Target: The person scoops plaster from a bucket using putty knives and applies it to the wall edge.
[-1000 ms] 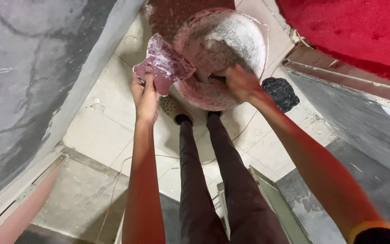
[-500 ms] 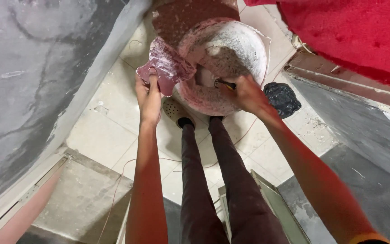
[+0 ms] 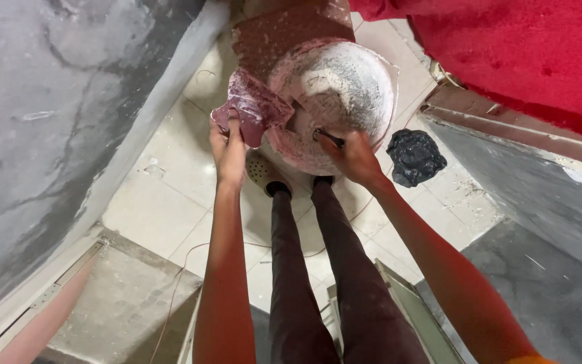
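I take the round basin (image 3: 345, 87) as my landmark; it is white with plaster inside and stands on the tiled floor (image 3: 163, 202) just in front of my feet.

Far to the left of the basin rises a grey wall (image 3: 48, 121) with rough marks. Closer, at the left edge of the basin, my left hand (image 3: 230, 152) reaches forward and my fingers are closed on a flat, dark red trowel plate (image 3: 250, 111), which is smeared with white. The plate touches the left rim of the basin and is tilted up.

Below the basin, toward me, my two legs in dark trousers (image 3: 318, 269) go down to the floor, and one light shoe (image 3: 262, 170) shows just beside the basin's near rim.

At the near right part of the basin my right hand (image 3: 353, 156) is curled tightly around a thin dark tool handle (image 3: 328, 137), whose end goes into the basin.

To the right of the basin, near it on the floor, lies a black crumpled bag (image 3: 413, 156). Further right and above is a red surface (image 3: 506, 54).
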